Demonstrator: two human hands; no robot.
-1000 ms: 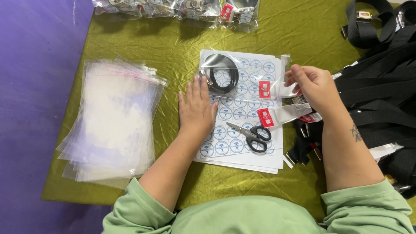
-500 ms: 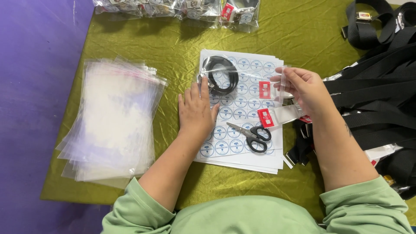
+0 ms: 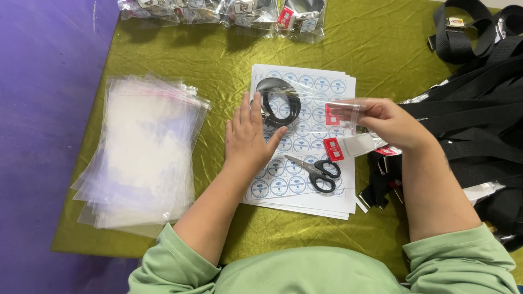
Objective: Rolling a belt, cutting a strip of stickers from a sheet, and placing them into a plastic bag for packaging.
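My left hand lies flat on a stack of white sheets of round blue stickers, its fingers touching a coiled black strap inside a clear bag. My right hand pinches a small clear packet with a red-and-white tag just above the sheets' right edge. A second red tag lies below it on the sheets. Black scissors rest closed on the lower part of the sheets.
A thick pile of clear plastic bags lies at the left on the olive-green cloth. Filled clear bags line the far edge. A heap of black straps with buckles fills the right side.
My right hand has moved left with the clear tagged packet, from the sheets' right edge to over them. My left hand has stayed flat by the coiled strap.
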